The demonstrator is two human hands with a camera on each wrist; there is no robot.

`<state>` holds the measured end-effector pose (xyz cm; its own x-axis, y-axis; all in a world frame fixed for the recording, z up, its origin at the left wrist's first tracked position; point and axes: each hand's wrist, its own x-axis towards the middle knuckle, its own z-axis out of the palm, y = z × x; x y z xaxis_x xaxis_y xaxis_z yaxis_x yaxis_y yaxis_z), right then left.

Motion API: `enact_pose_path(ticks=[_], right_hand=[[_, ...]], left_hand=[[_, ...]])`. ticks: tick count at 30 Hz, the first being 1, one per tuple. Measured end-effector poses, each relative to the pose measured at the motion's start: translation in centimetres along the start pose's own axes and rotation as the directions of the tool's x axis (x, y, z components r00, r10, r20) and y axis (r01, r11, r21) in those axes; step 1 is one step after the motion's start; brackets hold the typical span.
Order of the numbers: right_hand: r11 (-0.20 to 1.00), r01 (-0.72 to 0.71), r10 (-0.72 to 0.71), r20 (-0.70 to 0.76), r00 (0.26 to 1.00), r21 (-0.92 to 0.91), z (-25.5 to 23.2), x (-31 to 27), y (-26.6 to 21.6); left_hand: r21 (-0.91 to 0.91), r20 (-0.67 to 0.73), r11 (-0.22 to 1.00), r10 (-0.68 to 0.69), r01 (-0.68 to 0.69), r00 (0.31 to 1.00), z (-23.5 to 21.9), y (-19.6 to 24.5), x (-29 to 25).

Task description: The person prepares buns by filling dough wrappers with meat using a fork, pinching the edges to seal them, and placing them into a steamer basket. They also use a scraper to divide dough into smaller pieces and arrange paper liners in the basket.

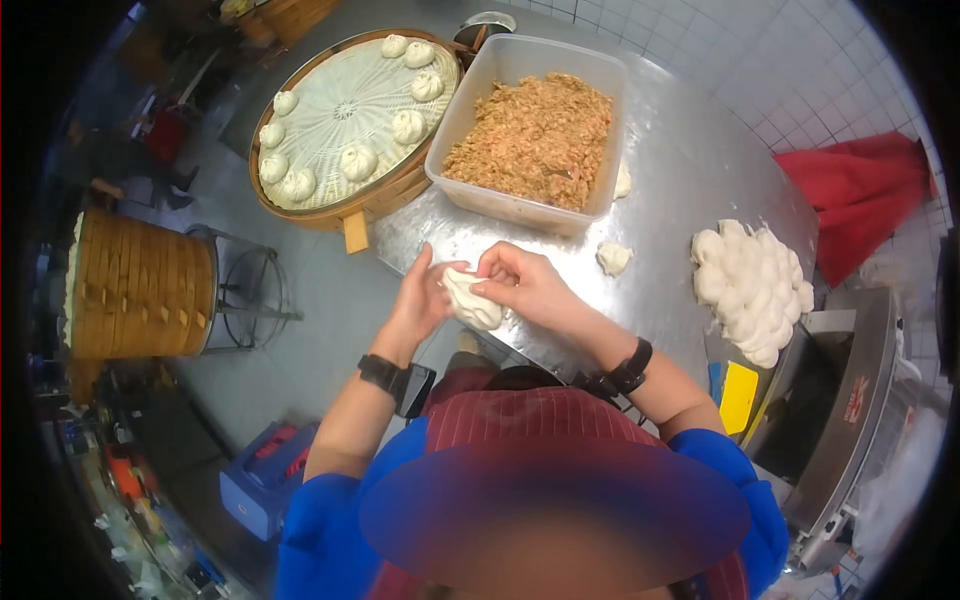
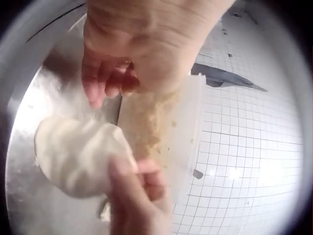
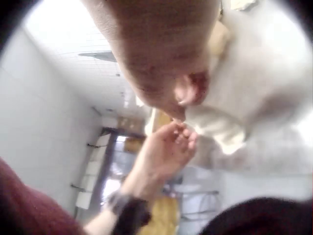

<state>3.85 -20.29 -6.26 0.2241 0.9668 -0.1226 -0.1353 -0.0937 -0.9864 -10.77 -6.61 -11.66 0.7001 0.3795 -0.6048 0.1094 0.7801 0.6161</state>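
Observation:
A soft, white dough wrapper [image 1: 472, 300] hangs in loose folds over the near edge of the metal table. My right hand [image 1: 530, 288] pinches its upper edge between thumb and fingers. The left hand [image 1: 420, 298] is held beside the wrapper, thumb raised and fingers loosely bent. From the left wrist, the wrapper [image 2: 80, 154] dangles flat from the pinching right hand [image 2: 139, 203], apart from the left fingers [image 2: 98, 81]. In the blurred right wrist view, the wrapper [image 3: 217, 129] overlaps the fingertips of both hands.
Beyond the hands stands a plastic tub [image 1: 520, 205] of orange-brown filling. To its left, a round bamboo steamer [image 1: 345, 215] bears several pleated buns. A small dough piece [image 1: 614, 258] lies on the metal table [image 1: 660, 190]; a dough heap [image 1: 750, 285] sits at right. Stacked steamers [image 1: 145, 285] stand left.

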Motion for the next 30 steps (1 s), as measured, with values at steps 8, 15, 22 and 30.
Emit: enact_pose_path(ticks=[8,15,22,30], right_hand=[[0.244,0.122,-0.664,-0.074,0.745,-0.962,-4.3,2.7,-7.5],[-0.243,-0.219,-0.053,-0.213,0.976,-0.945,-7.7,8.1,-5.7],[-0.103,-0.407,-0.267,-0.368,0.891,-0.908,-9.5,15.2,-11.9],[-0.036,-0.58,-0.068,-0.577,0.814,-0.814,-13.6,24.9,-5.9]], left_hand=[[-0.149,0.277,0.989,0.02,0.023,0.961,2.9,3.7,-1.8],[-0.124,0.466,0.968,0.251,-0.219,0.848,3.2,12.4,1.0],[-0.22,0.39,0.957,0.265,-0.19,0.882,2.6,17.3,5.9],[-0.071,0.446,0.98,0.196,-0.183,0.873,3.7,16.7,9.2]])
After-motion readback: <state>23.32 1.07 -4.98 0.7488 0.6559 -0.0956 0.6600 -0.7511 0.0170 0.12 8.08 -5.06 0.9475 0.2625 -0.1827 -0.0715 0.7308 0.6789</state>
